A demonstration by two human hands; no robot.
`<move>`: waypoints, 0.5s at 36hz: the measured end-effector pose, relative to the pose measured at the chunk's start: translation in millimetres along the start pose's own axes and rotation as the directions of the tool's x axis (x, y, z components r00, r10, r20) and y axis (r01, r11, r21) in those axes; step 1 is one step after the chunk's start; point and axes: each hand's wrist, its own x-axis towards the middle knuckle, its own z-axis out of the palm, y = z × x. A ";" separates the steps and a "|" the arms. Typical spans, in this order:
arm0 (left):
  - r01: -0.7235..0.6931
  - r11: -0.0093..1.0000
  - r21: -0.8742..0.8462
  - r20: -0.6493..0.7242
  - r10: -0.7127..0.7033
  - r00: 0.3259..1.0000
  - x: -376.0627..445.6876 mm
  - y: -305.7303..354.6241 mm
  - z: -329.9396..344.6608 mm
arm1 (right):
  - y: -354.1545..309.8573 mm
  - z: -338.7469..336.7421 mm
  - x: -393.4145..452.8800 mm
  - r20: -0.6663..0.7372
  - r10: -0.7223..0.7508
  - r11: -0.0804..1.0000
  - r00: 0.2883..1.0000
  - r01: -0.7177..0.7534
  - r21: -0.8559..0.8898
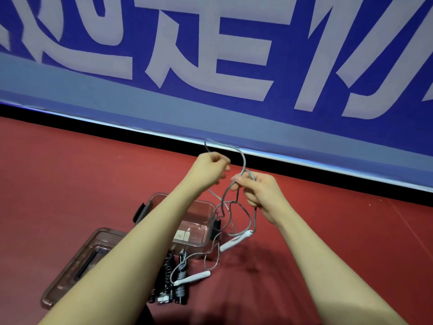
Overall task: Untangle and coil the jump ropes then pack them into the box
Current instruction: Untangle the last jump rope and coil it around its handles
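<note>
A grey jump rope (243,160) hangs in loops between my two raised hands. My left hand (212,168) grips one strand of it in a curled fist. A little lower and to the right, my right hand (257,192) pinches a loop of the same rope. Its two white handles (235,241) (194,277) dangle down to the red floor. A clear plastic box (199,212) with black latches stands open on the floor under my arms. Coiled black jump ropes (173,280) lie in front of the box.
The box's clear lid (77,266) lies flat on the red floor (70,172) to the left of the box. A blue banner with large white characters (234,66) runs along the wall behind, with a black strip at its foot.
</note>
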 end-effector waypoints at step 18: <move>-0.067 0.985 0.162 0.291 0.017 0.957 -5.7 -19.8 8.6 | -8.8 -31.4 4.6 -0.154 0.027 0.948 0.988 0.023 0.316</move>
